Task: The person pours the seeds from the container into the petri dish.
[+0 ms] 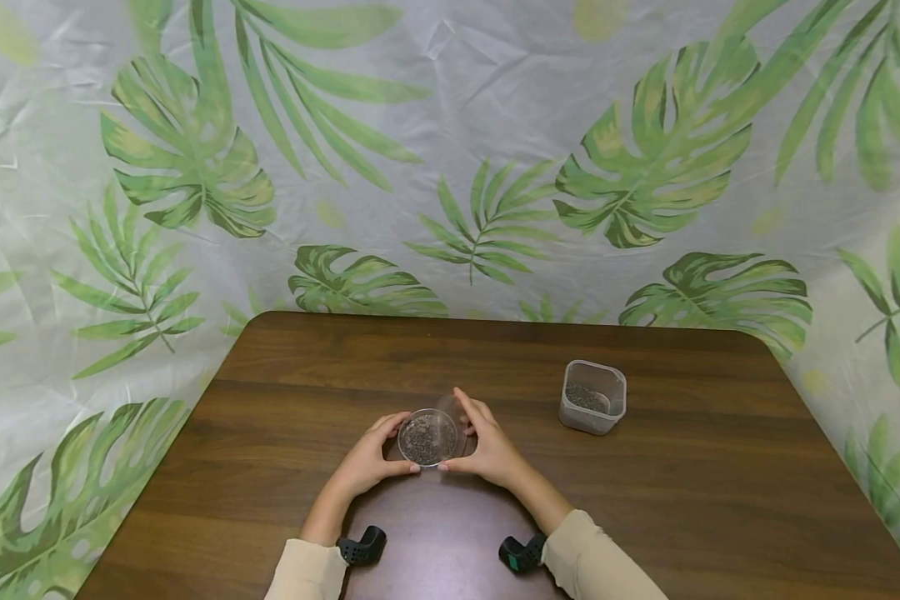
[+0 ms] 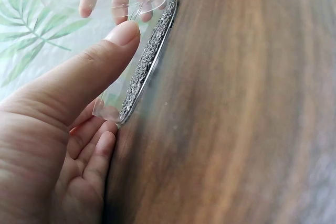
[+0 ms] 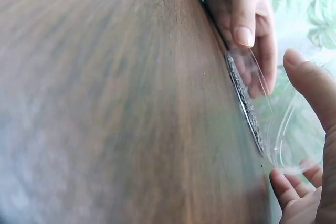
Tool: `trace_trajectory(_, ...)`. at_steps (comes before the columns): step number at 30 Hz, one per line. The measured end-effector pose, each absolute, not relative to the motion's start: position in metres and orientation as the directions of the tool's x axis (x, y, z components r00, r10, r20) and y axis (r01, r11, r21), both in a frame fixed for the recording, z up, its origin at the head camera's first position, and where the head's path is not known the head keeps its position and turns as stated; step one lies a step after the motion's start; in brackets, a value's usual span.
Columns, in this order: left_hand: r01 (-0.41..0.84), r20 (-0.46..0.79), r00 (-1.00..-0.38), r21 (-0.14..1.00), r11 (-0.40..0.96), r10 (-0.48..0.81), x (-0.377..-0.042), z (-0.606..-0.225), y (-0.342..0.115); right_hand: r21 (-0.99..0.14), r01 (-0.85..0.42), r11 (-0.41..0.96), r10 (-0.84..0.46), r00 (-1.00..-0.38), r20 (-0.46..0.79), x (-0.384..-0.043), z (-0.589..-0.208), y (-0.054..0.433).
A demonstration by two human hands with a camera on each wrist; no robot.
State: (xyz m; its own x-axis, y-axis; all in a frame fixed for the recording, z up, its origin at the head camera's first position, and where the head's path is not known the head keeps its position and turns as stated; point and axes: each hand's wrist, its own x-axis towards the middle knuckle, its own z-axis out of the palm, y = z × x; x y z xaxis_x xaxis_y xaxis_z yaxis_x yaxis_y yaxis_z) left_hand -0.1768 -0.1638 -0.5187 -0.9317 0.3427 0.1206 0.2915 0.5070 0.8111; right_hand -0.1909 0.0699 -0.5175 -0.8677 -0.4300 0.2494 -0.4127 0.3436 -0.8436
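A clear petri dish (image 1: 422, 440) with a layer of grey, gritty, soil-like material sits on the wooden table in front of the person. The left hand (image 1: 371, 460) holds the dish from its left side, thumb at the near rim and fingers round the far side. At the dish's right edge, the right hand (image 1: 493, 450) holds a clear round lid (image 3: 286, 139) between thumb and fingers. That lid is tilted and partly overlaps the dish in the head view. Both wrist views show the grit (image 2: 149, 59) as a thin layer at the dish's bottom.
A clear square plastic tub (image 1: 594, 398) with some of the same grey grit stands to the right, farther back on the table (image 1: 720, 467). Behind the table hangs a leaf-patterned cloth (image 1: 487, 108). Black bands (image 1: 363, 547) are worn on both wrists.
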Motion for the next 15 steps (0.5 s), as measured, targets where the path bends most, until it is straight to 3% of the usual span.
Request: trace_trajectory(15,0.290,0.113,-0.930,0.809,0.512,0.349,-0.1776,-0.5189,-0.1637,-0.830,-0.400,0.389,-0.433,-0.875,0.218,-0.1922,-0.5190,0.0637)
